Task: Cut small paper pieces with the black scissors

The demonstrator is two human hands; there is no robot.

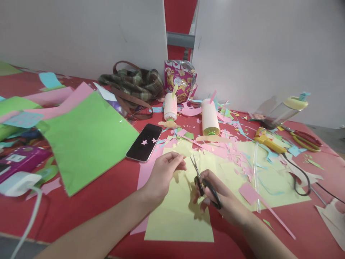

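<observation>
My right hand grips small black-handled scissors, whose blades point up and away and stand slightly apart. My left hand is just left of the blade tips, its fingers pinched on a small piece of pale yellow paper. Both hands hover over a pale yellow sheet lying on a pink sheet on the red table.
A black phone lies left of my hands, with a large green sheet beyond it. Two paper-wrapped bottles lie behind. A yellow glue gun, red-and-yellow scissors, a clear bottle, a plaid bag, a snack packet and paper scraps surround them.
</observation>
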